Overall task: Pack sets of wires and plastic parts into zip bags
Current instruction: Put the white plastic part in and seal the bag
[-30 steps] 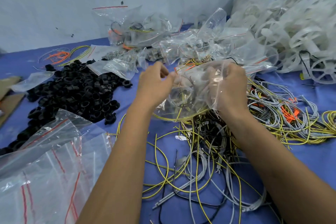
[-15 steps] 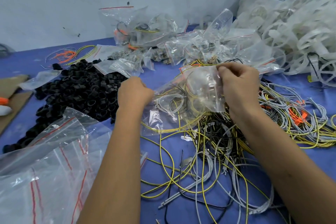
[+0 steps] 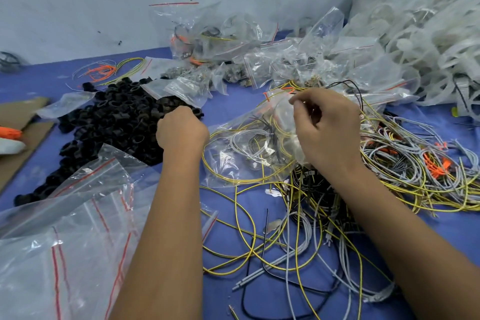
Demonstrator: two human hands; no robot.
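Observation:
A clear zip bag with coiled yellow, grey and black wires inside lies on the blue table. My right hand pinches the bag's red-lined mouth at its upper right and holds it up. My left hand is off the bag, at the right edge of a heap of black plastic rings. Its fingers curl down into the heap. The back of the hand hides the fingertips, so whether they hold a ring cannot be told.
Loose yellow, grey and black wires sprawl in front and to the right. Empty zip bags lie at lower left. Filled bags pile up at the back, with a large bag of white plastic wheels at right. Cardboard sits far left.
My left hand let go of the bag's mouth and moved left to the heap of black rings. My right hand kept its pinch on the bag, which sagged onto the table.

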